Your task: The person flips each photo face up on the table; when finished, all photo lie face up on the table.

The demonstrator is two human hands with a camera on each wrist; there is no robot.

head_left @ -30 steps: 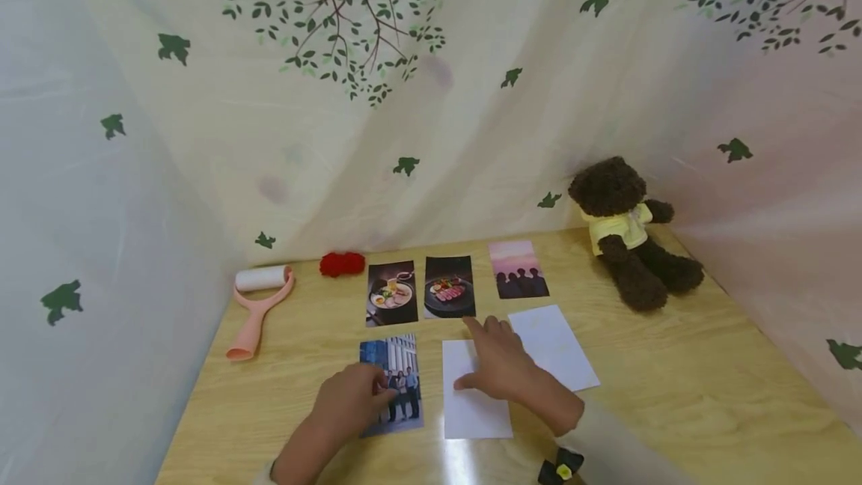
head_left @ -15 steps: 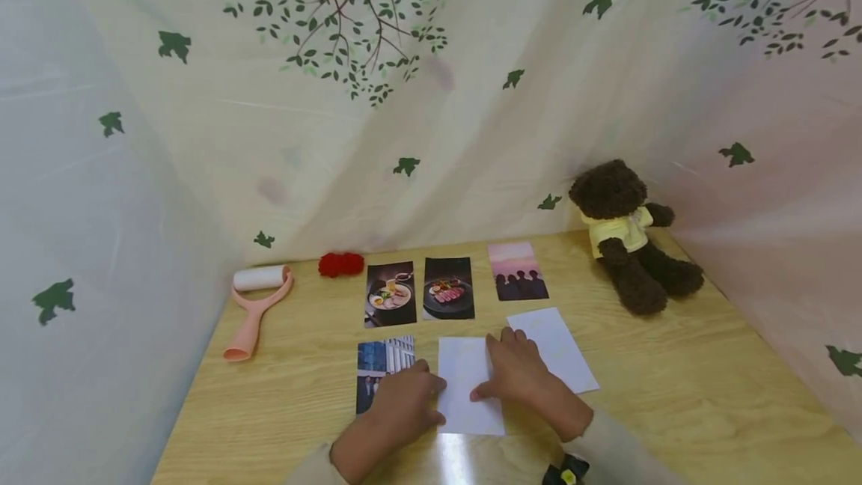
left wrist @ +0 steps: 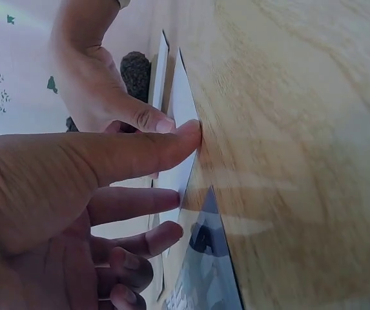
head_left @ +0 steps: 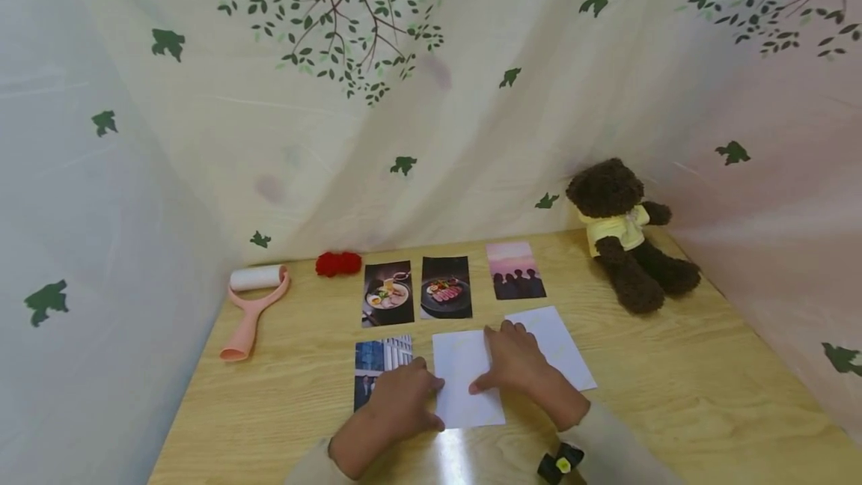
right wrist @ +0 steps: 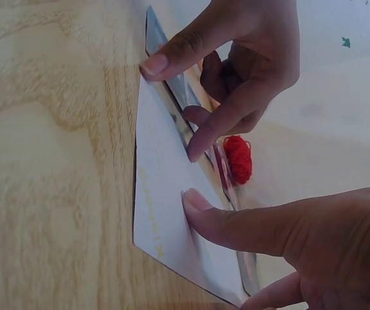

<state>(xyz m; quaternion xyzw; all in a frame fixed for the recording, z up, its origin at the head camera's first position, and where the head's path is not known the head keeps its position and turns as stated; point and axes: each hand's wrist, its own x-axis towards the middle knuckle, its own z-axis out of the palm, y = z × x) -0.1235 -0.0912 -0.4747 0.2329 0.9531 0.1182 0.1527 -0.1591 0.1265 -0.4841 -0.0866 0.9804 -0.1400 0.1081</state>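
Observation:
A white card (head_left: 461,358) lies on the table, faint yellow print showing on it in the right wrist view. My left hand (head_left: 397,399) touches its left edge with thumb and index finger, both nearly straight. Across from it, the right hand (head_left: 518,361) rests its thumb on the card's face, with the other fingers at the card's right side. Under my left hand, partly hidden, lies a photo of people before buildings (head_left: 369,361). A second white card (head_left: 559,346) lies tilted beyond the right hand, which overlaps its left part.
Behind the cards lie a ramen photo (head_left: 387,295), a steak photo (head_left: 447,289) and a pink sunset photo (head_left: 517,272). A lint roller (head_left: 249,313) and a red yarn bundle (head_left: 339,263) are at the left; a brown teddy bear (head_left: 616,234) sits at the back right.
My left hand has moved right, off the group photo to the white card's left edge. The card has shifted slightly left and away from me and turned a little. The right hand shifted slightly right.

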